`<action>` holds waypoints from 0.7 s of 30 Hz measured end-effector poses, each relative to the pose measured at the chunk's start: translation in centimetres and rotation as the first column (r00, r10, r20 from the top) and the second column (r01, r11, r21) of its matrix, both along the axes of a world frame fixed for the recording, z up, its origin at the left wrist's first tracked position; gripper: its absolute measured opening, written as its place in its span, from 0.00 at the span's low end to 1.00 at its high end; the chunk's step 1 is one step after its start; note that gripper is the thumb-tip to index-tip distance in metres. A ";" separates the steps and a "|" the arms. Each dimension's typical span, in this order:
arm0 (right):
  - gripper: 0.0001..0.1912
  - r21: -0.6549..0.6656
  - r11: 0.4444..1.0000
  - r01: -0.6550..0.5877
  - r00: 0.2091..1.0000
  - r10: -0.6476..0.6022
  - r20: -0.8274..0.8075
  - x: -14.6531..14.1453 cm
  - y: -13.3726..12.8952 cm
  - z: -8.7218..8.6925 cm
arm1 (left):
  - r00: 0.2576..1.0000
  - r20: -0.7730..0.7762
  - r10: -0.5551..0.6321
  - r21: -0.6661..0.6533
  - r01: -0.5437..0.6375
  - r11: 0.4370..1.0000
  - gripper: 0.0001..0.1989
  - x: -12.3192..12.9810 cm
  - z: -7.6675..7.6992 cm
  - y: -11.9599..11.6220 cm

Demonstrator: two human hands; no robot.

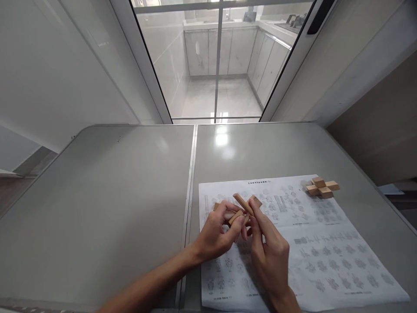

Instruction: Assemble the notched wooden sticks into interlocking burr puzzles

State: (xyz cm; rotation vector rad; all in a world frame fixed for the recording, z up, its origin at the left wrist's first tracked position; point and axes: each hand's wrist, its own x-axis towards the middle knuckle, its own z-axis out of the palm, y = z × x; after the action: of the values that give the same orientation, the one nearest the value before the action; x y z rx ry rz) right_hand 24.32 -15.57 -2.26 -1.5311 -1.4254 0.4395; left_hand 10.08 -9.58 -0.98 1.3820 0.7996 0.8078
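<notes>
Both my hands meet over a printed sheet [309, 278] covered with small drawings of block assemblies. My left hand [216, 232] is closed around several wooden puzzle pieces [235, 216], partly hidden by its fingers. My right hand [270, 245] pinches a wooden stick [243, 203] that slants up to the left, touching the pieces in my left hand. Another light wooden end shows beside the right fingertips. How the pieces interlock is hidden by my fingers. At the sheet's top right corner rests a wooden burr puzzle [322, 188], cross-shaped, apart from both hands.
The grey folding table [130, 195] has a metal seam [190, 187] running front to back, left of the sheet. Beyond its far edge stands a framed glass door [216, 65], with kitchen cabinets [224, 50] behind it. A wall rises at the left.
</notes>
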 end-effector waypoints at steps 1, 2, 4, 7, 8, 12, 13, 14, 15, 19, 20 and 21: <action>0.25 -0.001 1.000 -0.005 1.000 0.005 -0.007 0.1 0.0 0.0 | 1.000 0.002 -0.004 0.006 0.004 1.000 0.14 0.0 0.0 0.0; 0.24 -0.001 1.000 -0.010 1.000 0.010 -0.011 0.2 0.1 0.1 | 1.000 0.002 -0.008 0.011 0.008 1.000 0.15 -0.1 0.0 0.1; 0.24 -0.002 1.000 -0.027 1.000 0.027 -0.015 0.4 0.1 0.2 | 1.000 -0.003 -0.013 0.021 0.013 1.000 0.15 -0.1 0.1 0.2; 0.24 -0.012 0.999 -0.042 0.999 0.042 -0.022 0.6 0.2 0.3 | 1.000 -0.003 -0.018 0.024 0.018 1.000 0.16 -0.1 0.2 0.2; 0.24 -0.016 0.999 -0.044 0.999 0.044 -0.022 0.6 0.2 0.4 | 1.000 -0.004 -0.021 0.023 0.021 1.000 0.16 -0.1 0.2 0.2; 0.24 -0.015 0.999 -0.048 0.999 0.047 -0.022 0.6 0.3 0.5 | 1.000 -0.025 -0.012 0.024 0.013 1.000 0.16 -0.2 0.1 0.2; 0.23 -0.022 0.999 -0.048 0.999 0.048 -0.024 0.7 0.3 0.6 | 1.000 -0.031 -0.007 0.024 0.007 1.000 0.17 -0.2 0.1 0.2; 0.24 -0.030 0.999 -0.046 0.999 0.045 -0.030 0.8 0.3 0.6 | 1.000 -0.031 0.001 0.020 0.000 1.000 0.17 -0.2 0.1 0.2; 0.24 -0.036 0.999 -0.037 0.999 0.036 -0.040 1.0 0.4 0.7 | 1.000 -0.026 0.009 0.011 -0.009 1.000 0.17 -0.3 0.1 0.3; 0.35 -0.043 0.999 0.029 0.999 -0.031 -0.043 2.3 0.6 0.7 | 0.998 0.013 0.067 -0.027 -0.067 0.997 0.18 -0.5 0.4 0.7; 0.34 -0.045 0.999 0.027 1.000 -0.028 -0.010 2.7 0.7 0.6 | 0.996 0.015 0.089 -0.024 -0.088 0.996 0.18 -0.6 0.5 0.9; 0.31 -0.052 0.999 0.006 0.999 -0.004 0.034 3.1 0.9 0.5 | 0.994 0.012 0.111 -0.018 -0.111 0.994 0.17 -0.7 0.6 1.1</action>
State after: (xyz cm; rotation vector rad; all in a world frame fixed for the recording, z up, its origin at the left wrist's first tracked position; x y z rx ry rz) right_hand 27.41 -14.67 -1.71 -1.5905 -1.4464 0.4525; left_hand 9.40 -8.50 -0.38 1.3250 0.8770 0.8936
